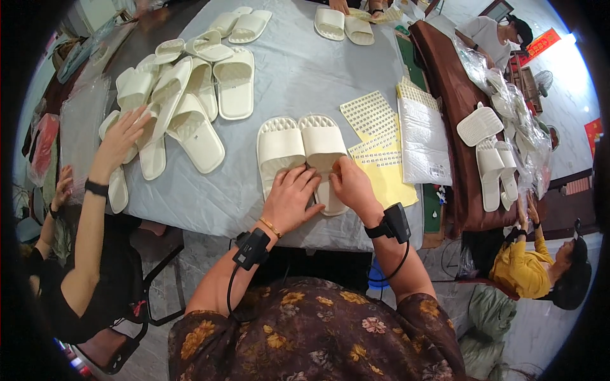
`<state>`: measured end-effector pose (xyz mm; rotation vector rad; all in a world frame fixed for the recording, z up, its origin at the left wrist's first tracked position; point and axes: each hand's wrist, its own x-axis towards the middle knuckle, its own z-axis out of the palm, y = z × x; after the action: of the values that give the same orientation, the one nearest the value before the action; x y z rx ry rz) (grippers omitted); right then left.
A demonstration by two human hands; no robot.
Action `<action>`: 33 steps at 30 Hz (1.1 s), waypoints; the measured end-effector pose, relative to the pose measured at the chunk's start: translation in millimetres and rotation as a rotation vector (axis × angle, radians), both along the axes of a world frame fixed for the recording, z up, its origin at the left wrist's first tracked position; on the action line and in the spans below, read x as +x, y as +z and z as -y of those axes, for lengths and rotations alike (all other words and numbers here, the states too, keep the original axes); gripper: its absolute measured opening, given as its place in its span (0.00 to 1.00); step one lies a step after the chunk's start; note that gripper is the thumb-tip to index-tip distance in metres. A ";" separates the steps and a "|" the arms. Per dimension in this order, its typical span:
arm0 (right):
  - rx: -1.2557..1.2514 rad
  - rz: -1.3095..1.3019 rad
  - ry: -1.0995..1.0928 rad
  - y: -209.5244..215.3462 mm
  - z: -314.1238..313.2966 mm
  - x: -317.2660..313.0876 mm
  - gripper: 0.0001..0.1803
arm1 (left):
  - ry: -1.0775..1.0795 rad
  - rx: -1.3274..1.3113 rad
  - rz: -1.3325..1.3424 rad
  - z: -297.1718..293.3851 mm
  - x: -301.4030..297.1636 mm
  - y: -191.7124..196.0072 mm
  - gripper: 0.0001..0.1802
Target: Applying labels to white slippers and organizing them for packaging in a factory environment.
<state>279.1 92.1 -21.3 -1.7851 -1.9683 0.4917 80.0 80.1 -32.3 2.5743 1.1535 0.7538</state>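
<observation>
A pair of cream slide slippers lies side by side before me, the left slipper (280, 146) and the right slipper (322, 141), toes pointing away. My left hand (291, 200) rests across the lower soles, its fingers stretched out and its thumb on the right slipper. On the right slipper's sole, just below the strap, my right hand (353, 185) is closed with fingers curled and pressed together. Whatever they pinch is hidden. Close to my right hand lie yellow sticker sheets (378, 155) with rows of small printed labels.
A heap of cream slippers (190, 120) covers the left of the grey-covered table (286, 70), with a co-worker's hand (124, 136) on it. A white bubble mailer (424, 143) lies right of the sheets. Across the table, another person's hands (356, 7) work by more slippers (343, 25).
</observation>
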 end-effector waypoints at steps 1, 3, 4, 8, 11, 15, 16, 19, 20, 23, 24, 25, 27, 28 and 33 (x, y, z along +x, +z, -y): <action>0.019 -0.051 -0.033 -2.4 -0.3 1.4 0.06 | 0.000 0.000 0.003 -0.2 0.1 -0.3 0.32; 0.034 -0.075 -0.051 -8.0 -2.1 3.8 0.07 | -0.004 0.007 0.007 -1.6 1.2 -0.9 0.32; 0.045 -0.100 -0.069 -10.3 -2.5 5.2 0.08 | -0.004 0.001 0.008 -1.9 1.2 -1.1 0.32; -0.046 -0.091 -0.129 -7.8 -0.2 -4.2 0.10 | 0.003 -0.027 -0.011 -0.6 -2.9 1.5 0.32; 0.064 -0.040 -0.142 -19.7 -4.1 5.7 0.12 | -0.010 -0.034 -0.024 1.0 1.2 5.8 0.32; 0.053 -0.154 -0.179 -13.0 7.3 -2.4 0.10 | -0.014 -0.016 -0.040 5.2 -0.1 3.0 0.32; 0.039 -0.138 -0.161 -10.7 9.8 -4.8 0.09 | -0.005 -0.020 -0.040 6.2 -1.7 2.4 0.32; 0.102 -0.186 -0.254 -20.3 11.1 10.9 0.07 | -0.038 -0.032 -0.022 5.4 2.9 2.8 0.31; 0.105 -0.195 -0.255 -20.0 11.7 12.9 0.07 | -0.038 -0.049 -0.009 3.6 1.2 3.5 0.30; 0.118 -0.391 -0.292 -18.3 24.3 20.0 0.07 | -0.010 -0.257 0.144 -2.0 -6.2 5.5 0.25; 0.126 -0.436 -0.288 -9.4 31.6 16.7 0.07 | 0.006 -0.233 0.139 -0.6 -11.3 11.5 0.25; 0.134 -0.482 -0.281 -3.3 38.2 13.6 0.08 | 0.083 -0.257 0.184 1.3 -14.6 16.9 0.24; 0.178 -0.444 -0.263 -16.6 46.8 19.7 0.07 | 0.162 -0.277 0.226 -1.0 -4.5 19.6 0.23; 0.219 -0.417 -0.245 -23.1 50.4 24.3 0.07 | 0.197 -0.211 0.178 -2.0 10.0 20.0 0.24; 0.120 -0.564 -0.300 -36.0 61.5 18.4 0.07 | 0.292 -0.065 0.038 -11.0 41.6 6.3 0.32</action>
<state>297.5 30.6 -57.3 -1.6036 -1.2971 0.6691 121.6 91.1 -25.9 2.3563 1.5350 0.8049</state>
